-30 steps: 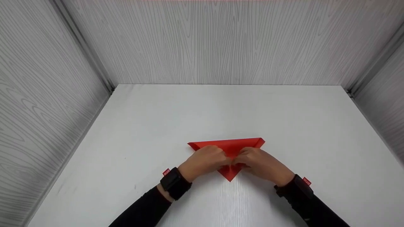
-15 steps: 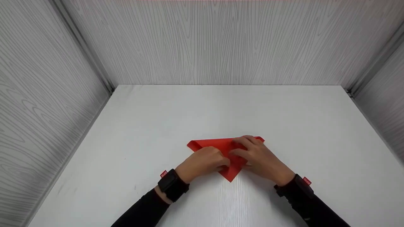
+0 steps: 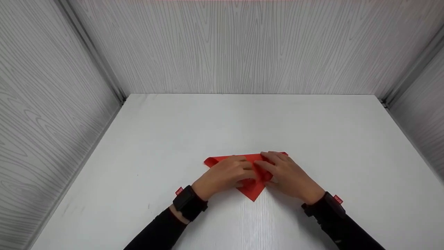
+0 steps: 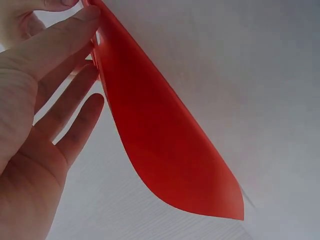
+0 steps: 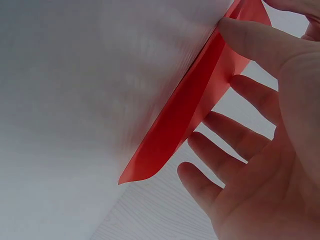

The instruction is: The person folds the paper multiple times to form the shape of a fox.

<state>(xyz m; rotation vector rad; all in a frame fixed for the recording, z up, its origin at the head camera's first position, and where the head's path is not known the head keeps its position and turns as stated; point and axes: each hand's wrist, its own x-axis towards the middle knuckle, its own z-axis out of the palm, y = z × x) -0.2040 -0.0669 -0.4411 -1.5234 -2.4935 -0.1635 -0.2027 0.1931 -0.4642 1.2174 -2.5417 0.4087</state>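
Observation:
A folded sheet of red paper (image 3: 252, 194) forms a triangle on the white table, its long edge away from me and one tip toward me. My left hand (image 3: 223, 175) pinches its left part. In the left wrist view the thumb lies on the near face of the red paper (image 4: 160, 145), with the fingers behind it. My right hand (image 3: 293, 178) grips the right part, fingers spread over the top in the head view. From the right wrist, the thumb presses one face of the paper (image 5: 187, 120) and fingertips touch the other. Both fold ends curl loosely.
The white tabletop (image 3: 173, 128) extends around the paper. Grey wood-grain panels stand at the back (image 3: 225, 48), on the left (image 3: 41, 104) and on the right (image 3: 423, 104). Black bands (image 3: 190, 203) with red tags sit on both wrists.
The right hand has moved up from the paper's middle and spread its fingers over the right side. The left fingers have since uncurled somewhat across the paper, which has shifted slightly left.

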